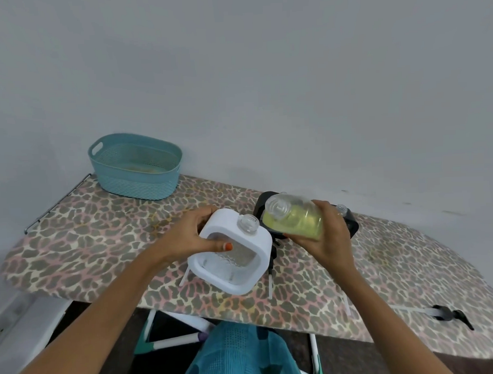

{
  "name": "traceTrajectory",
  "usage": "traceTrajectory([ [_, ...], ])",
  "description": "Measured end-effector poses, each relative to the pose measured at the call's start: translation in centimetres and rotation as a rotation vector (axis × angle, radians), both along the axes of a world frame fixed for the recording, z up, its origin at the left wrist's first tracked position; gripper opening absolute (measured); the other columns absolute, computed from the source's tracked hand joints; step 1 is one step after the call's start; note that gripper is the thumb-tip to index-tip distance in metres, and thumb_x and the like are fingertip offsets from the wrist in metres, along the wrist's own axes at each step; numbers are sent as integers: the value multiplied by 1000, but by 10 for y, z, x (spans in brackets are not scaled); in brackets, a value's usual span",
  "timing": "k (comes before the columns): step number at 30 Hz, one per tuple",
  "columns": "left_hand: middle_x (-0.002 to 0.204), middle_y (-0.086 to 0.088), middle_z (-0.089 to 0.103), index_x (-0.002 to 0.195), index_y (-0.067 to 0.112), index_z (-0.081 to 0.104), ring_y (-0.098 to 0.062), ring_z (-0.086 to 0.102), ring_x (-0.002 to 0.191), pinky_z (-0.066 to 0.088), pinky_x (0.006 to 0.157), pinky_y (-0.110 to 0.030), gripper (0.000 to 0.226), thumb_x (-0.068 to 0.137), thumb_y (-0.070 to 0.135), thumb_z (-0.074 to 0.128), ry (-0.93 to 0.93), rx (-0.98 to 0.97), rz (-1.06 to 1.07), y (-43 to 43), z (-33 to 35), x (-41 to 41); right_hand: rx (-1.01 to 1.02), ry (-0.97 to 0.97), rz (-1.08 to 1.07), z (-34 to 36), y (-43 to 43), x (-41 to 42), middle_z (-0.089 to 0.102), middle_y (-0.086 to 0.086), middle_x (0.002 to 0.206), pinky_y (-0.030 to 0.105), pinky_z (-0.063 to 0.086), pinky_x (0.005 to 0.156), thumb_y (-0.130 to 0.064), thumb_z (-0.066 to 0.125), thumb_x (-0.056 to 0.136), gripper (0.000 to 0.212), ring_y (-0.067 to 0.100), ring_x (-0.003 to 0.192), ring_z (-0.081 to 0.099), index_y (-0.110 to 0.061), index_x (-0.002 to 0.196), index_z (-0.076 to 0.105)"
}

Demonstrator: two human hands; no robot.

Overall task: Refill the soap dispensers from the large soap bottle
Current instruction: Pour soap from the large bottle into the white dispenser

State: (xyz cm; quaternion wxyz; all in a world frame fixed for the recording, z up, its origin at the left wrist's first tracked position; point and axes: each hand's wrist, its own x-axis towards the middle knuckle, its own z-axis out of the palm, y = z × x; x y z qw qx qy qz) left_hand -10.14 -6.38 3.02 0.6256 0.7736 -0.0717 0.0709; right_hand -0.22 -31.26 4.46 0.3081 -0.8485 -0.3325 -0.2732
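soap bottle (pixel 294 220) of clear plastic tilts beside rounded white dispenser (pixel 265 249).

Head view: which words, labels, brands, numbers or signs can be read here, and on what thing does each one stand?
None can be read.
The soap bottle in the right hand shows no label on the side seen.
The white dispenser in the left hand and the blue basket are plain.
The board cover bears only a spotted pattern.
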Motion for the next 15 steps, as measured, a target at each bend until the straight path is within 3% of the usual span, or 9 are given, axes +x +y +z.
traceTrajectory([
  [7,95,-14,66,95,29,62,-13,63,83,52,74,-25,67,41,65,78,7,-23,-40,0,-1,10,-87,-79,49,2,5,14,64,12,92,29,40,67,-56,60,65,59,13,84,47,-16,105,43],
  [12,89,8,70,94,33,63,-7,64,82,52,72,-18,65,39,64,79,23,-42,-56,2,-3,15,-115,-140,59,5,6,22,65,13,89,31,40,66,-54,58,66,57,15,80,46,-14,104,44],
  [15,89,-1,70,94,28,63,-8,65,82,53,71,-18,68,39,65,78,27,-32,-50,2,-4,19,-123,-173,70,7,7,24,65,13,86,30,40,65,-52,58,67,53,14,79,44,-14,102,44],
])
